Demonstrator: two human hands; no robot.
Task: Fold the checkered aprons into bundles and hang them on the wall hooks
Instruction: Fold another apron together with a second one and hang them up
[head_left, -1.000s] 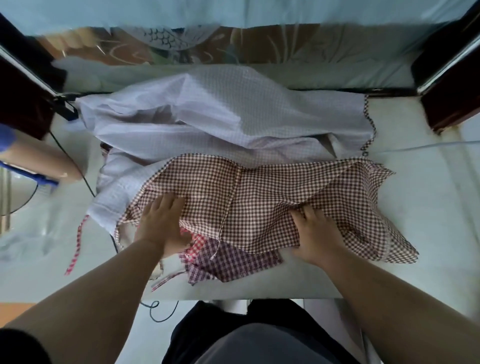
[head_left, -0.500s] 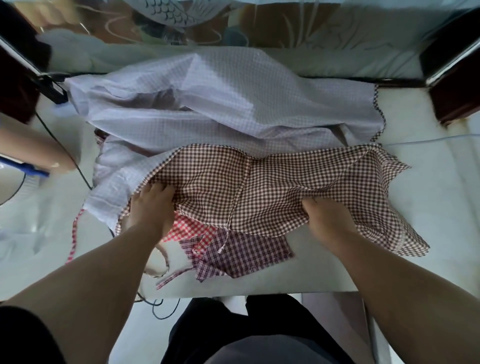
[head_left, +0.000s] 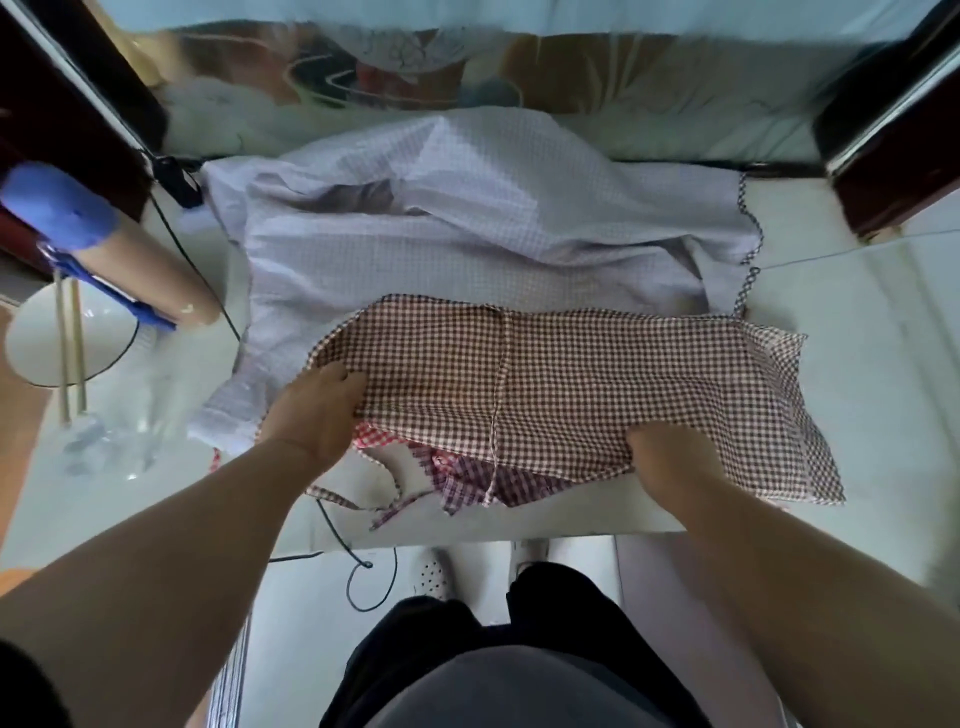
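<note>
While the left hand and right hand grip the near edge of the checkered apron (spread on the desk over a pale cloth), raise both ends level, then fold.

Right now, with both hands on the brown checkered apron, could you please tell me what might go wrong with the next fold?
The left hand and right hand grip the brown checkered apron, which lies over a red checkered apron; lifting may drag that one along. Loose straps lie by the near edge of the table and could get caught in the fold. A black cable runs there too and might snag.
</note>
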